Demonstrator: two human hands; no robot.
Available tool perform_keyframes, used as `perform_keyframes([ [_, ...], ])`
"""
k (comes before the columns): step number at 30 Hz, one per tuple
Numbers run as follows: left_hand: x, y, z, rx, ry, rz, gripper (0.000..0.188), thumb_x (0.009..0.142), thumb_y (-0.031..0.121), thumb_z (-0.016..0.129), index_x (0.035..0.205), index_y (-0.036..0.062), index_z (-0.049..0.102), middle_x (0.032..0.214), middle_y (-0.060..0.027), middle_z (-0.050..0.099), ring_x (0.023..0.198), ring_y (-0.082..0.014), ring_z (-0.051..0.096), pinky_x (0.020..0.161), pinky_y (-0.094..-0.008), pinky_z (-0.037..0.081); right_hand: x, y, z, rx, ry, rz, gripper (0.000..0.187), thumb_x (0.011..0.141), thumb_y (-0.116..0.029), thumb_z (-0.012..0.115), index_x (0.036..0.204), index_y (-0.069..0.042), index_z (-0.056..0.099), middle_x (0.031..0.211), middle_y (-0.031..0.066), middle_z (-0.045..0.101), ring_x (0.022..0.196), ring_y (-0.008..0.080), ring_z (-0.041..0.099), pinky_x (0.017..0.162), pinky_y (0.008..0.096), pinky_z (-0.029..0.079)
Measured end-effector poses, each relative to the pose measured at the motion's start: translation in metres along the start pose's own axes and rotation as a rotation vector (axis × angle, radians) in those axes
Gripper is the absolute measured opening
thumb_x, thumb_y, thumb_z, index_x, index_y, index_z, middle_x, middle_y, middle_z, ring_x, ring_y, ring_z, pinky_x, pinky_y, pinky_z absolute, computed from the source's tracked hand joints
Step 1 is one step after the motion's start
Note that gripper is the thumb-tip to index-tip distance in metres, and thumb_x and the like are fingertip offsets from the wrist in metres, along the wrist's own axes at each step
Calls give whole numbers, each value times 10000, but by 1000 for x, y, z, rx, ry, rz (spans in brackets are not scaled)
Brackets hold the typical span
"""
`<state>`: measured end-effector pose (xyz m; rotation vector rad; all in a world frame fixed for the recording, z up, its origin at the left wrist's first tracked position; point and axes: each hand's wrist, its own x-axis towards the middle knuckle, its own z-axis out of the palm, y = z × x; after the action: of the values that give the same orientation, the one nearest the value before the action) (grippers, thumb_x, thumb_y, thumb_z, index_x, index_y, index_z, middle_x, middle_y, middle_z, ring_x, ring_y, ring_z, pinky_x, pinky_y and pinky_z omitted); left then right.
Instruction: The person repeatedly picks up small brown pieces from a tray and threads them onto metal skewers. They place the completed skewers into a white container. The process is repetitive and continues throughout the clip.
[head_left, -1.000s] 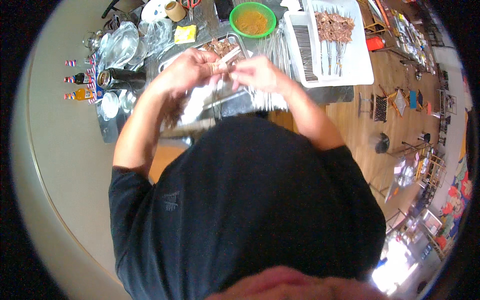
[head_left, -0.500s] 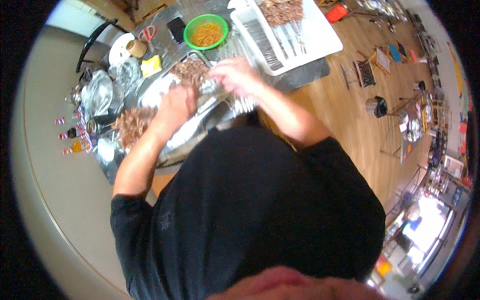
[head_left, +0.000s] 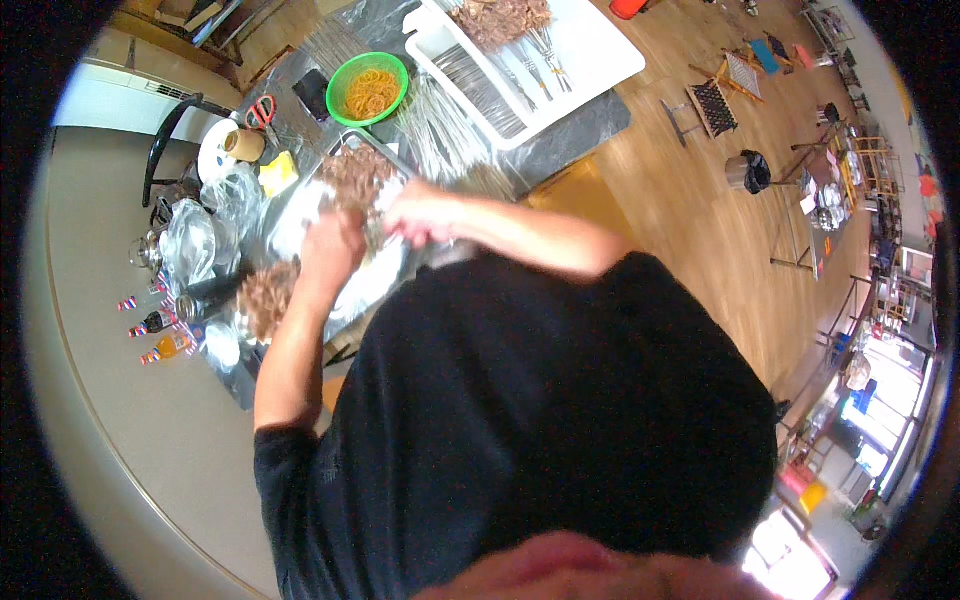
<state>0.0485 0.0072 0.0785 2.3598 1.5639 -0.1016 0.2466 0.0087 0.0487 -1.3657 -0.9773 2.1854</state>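
Observation:
My left hand (head_left: 336, 242) is closed, knuckles up, over a shiny metal tray (head_left: 290, 222) at the table's near side. Beside it my right hand (head_left: 420, 212) curls inward with bent fingers. What either hand grips is hidden by the fingers and by blur. Just beyond them, a heap of brown meat pieces (head_left: 356, 172) fills the tray's far end. A second brown heap (head_left: 266, 300) sits left of my left forearm. Thin metal skewers (head_left: 445, 130) lie in a loose bunch past my right hand.
A green bowl (head_left: 398, 103) holds orange-brown rings. The white tray (head_left: 600, 75) carries skewers and meat. Red scissors (head_left: 262, 112), a phone (head_left: 312, 95), a tape roll (head_left: 244, 146), a yellow packet (head_left: 279, 174), plastic bags (head_left: 195, 240) and bottles (head_left: 168, 346) crowd the left.
My view has shifted, so the table's things sit further left in it. My right hand has drawn in nearer to me and my left hand, its fingers now bent inward.

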Motion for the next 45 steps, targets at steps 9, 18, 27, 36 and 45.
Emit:
perform_keyframes([
  [9, 15, -3, 7, -26, 21, 56, 196, 923, 174, 551, 964, 60, 704, 773, -251, 685, 727, -430, 691, 648, -522, 558, 10, 0, -8, 213, -75, 91, 123, 748, 12, 743, 686, -22, 643, 590, 79, 603, 385, 131, 484, 324, 285, 336],
  [18, 24, -10, 33, -153, -92, 190, 247, 943, 160, 549, 1080, 75, 736, 867, -249, 702, 814, -437, 690, 759, -511, 559, 23, -26, -47, -592, -15, -545, 196, 870, -128, 646, 727, -4, 699, 674, 143, 678, 520, 107, 612, 449, 272, 475],
  [27, 58, 9, -12, -210, -281, 353, 293, 982, 233, 588, 1061, -22, 710, 911, -245, 715, 858, -411, 690, 824, -452, 557, 27, 0, -151, -96, -2, -93, 172, 851, -171, 761, 952, -31, 760, 721, 13, 659, 551, 61, 537, 439, 218, 393],
  [36, 67, 29, -23, -390, 6, 267, 248, 953, 156, 598, 792, -31, 580, 712, -275, 563, 655, -432, 588, 608, -474, 456, -15, -27, -123, 56, -256, -316, 213, 911, -114, 707, 1026, 63, 727, 732, 35, 628, 550, 66, 477, 492, 224, 370],
  [45, 73, 33, -50, -991, -82, 14, 210, 985, 189, 679, 865, 28, 619, 666, 53, 485, 633, -41, 406, 542, -262, 340, 4, -47, -128, 169, -72, -291, 169, 908, -75, 676, 999, 65, 700, 670, -10, 539, 514, 32, 400, 458, 207, 295],
])
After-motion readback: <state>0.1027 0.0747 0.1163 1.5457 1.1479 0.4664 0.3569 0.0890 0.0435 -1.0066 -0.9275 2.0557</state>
